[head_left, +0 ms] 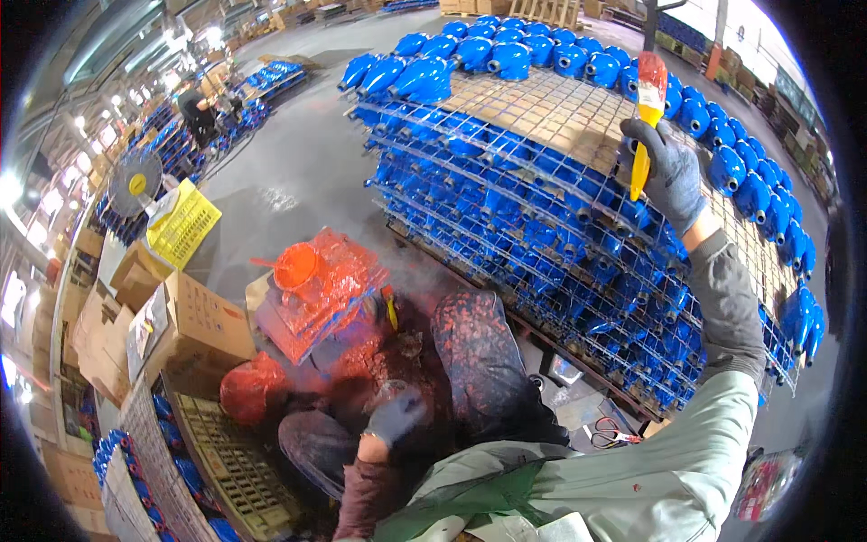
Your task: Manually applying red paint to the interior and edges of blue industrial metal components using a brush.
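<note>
A paintbrush (642, 167) with a yellow handle and red-coated bristles is raised upright in my right hand (675, 176), in a grey glove closed round the handle. This hand is over the right side of a stack of blue-painted metal castings (510, 60). Low over my paint-spattered lap is my left hand (396, 417), also in a grey glove; its fingers are too unclear to read. In front of my knees, an orange-red paint bowl (298, 266) sits on a red-smeared stand (341, 262). Beside the stand is a yellow-handled tool (389, 307).
Wire mesh racks (542, 181) hold the castings in layers; cardboard (564, 113) covers part of the top. Cardboard boxes (209, 327), a yellow crate (184, 224) and a fan (135, 183) stand left. Scissors (610, 435) lie low right. Another person (195, 110) is far left.
</note>
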{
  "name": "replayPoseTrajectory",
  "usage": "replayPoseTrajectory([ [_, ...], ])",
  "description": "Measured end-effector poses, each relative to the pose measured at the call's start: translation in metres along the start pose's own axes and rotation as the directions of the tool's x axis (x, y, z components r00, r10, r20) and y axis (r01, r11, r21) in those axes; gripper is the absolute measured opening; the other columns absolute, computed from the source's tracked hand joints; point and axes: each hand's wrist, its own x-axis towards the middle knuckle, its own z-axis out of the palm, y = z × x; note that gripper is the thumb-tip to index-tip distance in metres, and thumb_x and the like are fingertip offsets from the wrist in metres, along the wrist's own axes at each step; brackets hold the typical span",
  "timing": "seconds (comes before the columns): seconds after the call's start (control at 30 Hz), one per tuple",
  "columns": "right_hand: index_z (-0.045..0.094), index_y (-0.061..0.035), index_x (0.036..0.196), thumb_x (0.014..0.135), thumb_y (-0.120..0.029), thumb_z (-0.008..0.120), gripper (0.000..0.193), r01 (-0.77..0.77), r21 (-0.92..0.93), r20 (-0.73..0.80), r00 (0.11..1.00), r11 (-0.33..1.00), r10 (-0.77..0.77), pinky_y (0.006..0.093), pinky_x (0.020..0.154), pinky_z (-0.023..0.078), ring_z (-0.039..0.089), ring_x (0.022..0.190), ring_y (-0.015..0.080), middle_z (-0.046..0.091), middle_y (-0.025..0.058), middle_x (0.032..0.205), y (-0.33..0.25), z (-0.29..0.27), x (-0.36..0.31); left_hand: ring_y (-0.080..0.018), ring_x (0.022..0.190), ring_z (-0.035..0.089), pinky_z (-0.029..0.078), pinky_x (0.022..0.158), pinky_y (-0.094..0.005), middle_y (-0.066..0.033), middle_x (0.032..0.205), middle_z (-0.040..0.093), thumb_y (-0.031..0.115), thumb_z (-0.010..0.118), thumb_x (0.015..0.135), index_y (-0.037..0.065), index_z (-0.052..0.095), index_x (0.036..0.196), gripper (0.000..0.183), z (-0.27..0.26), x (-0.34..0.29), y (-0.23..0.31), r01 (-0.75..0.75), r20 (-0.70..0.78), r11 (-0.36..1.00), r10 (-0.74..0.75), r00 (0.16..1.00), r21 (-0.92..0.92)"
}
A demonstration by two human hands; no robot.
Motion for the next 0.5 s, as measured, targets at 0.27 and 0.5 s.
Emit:
replayPoseTrajectory([
  [0.27,0.065,-0.0073,0.109,0.073,-0.004,0.084,0.041,0.176,0.867,-0.268,0.953,0.466,0.139,0.0272,0.07,0.053,0.065,0.077,0.0126,0.067,0.0025,0.088,-0.134,-0.017,0.07,-0.0215,0.12,0.054,0.043,0.1,-0.0357,-0.0143,0.138,0.052,0.024,0.073,0.088,0.004,0.038,0.146,0.07,-0.097,0.034,0.169,-0.559,-0.528,0.672,0.285,0.8,-0.486],
  [0.5,0.06,-0.004,0.113,0.081,-0.013,0.079,0.038,-0.218,0.972,0.217,0.976,0.094,0.021,0.0263,0.073,0.05,0.06,0.079,0.0123,0.063,0.0043,0.097,-0.251,0.031,0.01,-0.0259,0.111,0.059,0.046,0.099,-0.0426,-0.0136,0.125,0.06,0.029,0.067,0.083,0.002,0.046,0.138,0.064,-0.123,-0.001,0.224,-0.787,-0.834,-0.323,0.012,0.551,-0.525],
])
